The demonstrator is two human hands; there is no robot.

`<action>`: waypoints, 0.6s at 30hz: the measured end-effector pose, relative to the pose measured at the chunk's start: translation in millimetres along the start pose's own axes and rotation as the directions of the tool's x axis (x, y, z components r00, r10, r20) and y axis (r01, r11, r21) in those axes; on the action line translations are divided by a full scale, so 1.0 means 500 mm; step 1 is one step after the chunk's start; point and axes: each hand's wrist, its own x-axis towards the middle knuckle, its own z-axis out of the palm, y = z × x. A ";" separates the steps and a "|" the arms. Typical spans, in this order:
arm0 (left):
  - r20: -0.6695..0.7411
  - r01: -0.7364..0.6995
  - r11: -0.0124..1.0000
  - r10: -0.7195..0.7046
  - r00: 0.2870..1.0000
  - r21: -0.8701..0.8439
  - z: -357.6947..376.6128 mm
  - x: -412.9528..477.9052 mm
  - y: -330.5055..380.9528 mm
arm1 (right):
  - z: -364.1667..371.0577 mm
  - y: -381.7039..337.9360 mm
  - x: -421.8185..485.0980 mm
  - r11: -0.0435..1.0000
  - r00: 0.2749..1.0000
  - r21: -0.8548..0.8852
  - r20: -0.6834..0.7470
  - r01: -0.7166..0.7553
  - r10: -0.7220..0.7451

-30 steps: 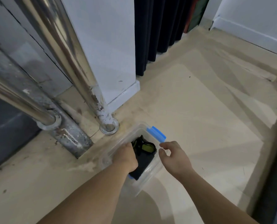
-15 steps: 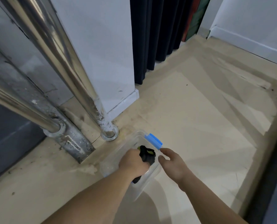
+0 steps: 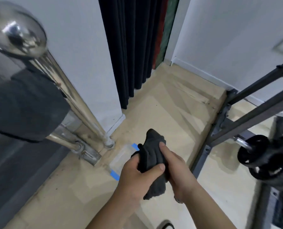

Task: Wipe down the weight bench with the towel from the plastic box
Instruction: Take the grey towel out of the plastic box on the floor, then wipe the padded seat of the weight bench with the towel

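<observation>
**Towel in both hands, bench not yet touched**

The dark towel (image 3: 154, 156) is held up above the plastic box (image 3: 121, 160), which stands on the floor (image 3: 162, 113) just below and to the left of the hands. The left hand (image 3: 135, 176) is closed on the lower part of the towel, with the thumb pressing across the cloth. The right hand (image 3: 173, 164) is closed on the right side of the towel, fingers lying along it.

I think the step now is to prepare the cloth. It would be good to open the bunched towel and fold it flat, so a wide face meets the pad, and to hold it with one hand only when wiping.

The black padded surface (image 3: 22, 104) to the left of the box may be the bench, but it is blurred and cut by the frame edge. The dark frame (image 3: 246, 113) and weight plates (image 3: 266, 159) to the right of the box are also blurred. If the box still holds anything, I cannot tell.
</observation>
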 end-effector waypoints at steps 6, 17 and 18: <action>0.228 0.144 0.947 -0.078 0.971 -0.287 0.054 -0.270 0.171 | -0.010 -0.131 -0.331 0.986 0.989 0.159 -0.146 0.047 -0.024; 0.662 0.086 0.986 -0.162 0.732 0.146 0.202 -0.499 0.184 | -0.141 -0.027 -0.766 0.915 0.882 0.287 -0.452 0.283 -0.131; 0.678 0.089 0.976 -0.201 0.707 0.197 0.239 -0.526 0.169 | -0.168 -0.001 -0.810 0.905 0.864 0.288 -0.482 0.313 -0.145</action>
